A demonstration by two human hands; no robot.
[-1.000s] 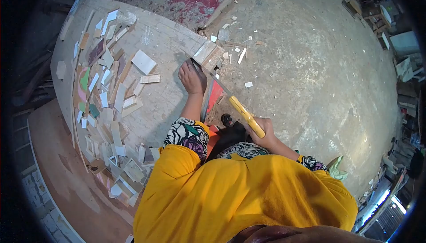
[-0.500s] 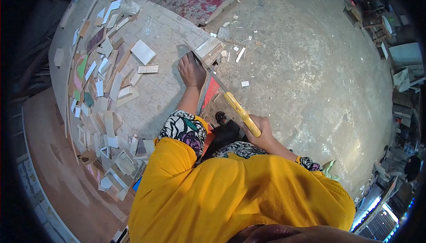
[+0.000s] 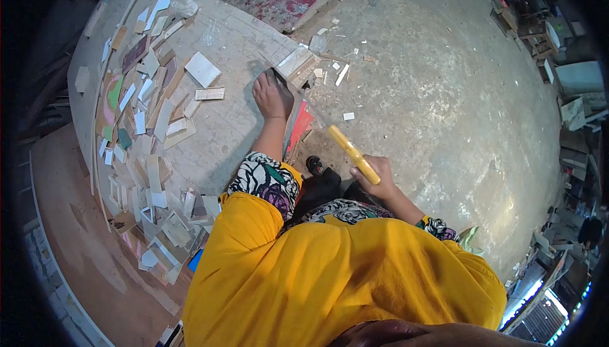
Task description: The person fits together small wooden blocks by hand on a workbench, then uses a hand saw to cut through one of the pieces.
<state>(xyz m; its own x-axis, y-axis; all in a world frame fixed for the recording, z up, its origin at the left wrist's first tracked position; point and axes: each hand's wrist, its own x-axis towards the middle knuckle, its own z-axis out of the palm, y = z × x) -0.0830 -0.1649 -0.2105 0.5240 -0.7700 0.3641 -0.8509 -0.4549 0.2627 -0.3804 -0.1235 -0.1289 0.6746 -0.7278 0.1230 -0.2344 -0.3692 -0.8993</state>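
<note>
My right hand (image 3: 376,177) is wrapped around the yellow handle of a hand saw (image 3: 353,152). The saw's thin blade is smeared by motion and slants up and left, past my left hand. At the corner of the worktop, my left hand (image 3: 271,96) bears down with its fingers bent, gripping a pale piece of wood (image 3: 297,61). The hand covers part of that piece, and the blade crosses it close to the thumb side. A dark patch lies over that side of the hand.
Many wood offcuts (image 3: 166,118) lie scattered over the left of the worktop (image 3: 228,36). A pale square block (image 3: 202,70) sits nearer my left hand. Small scraps (image 3: 342,74) dot the concrete floor (image 3: 431,93). Clutter (image 3: 574,150) lines the far right.
My right hand has moved down and to the right, drawing the saw back. The blade is more blurred now. My left hand stays nearly in place.
</note>
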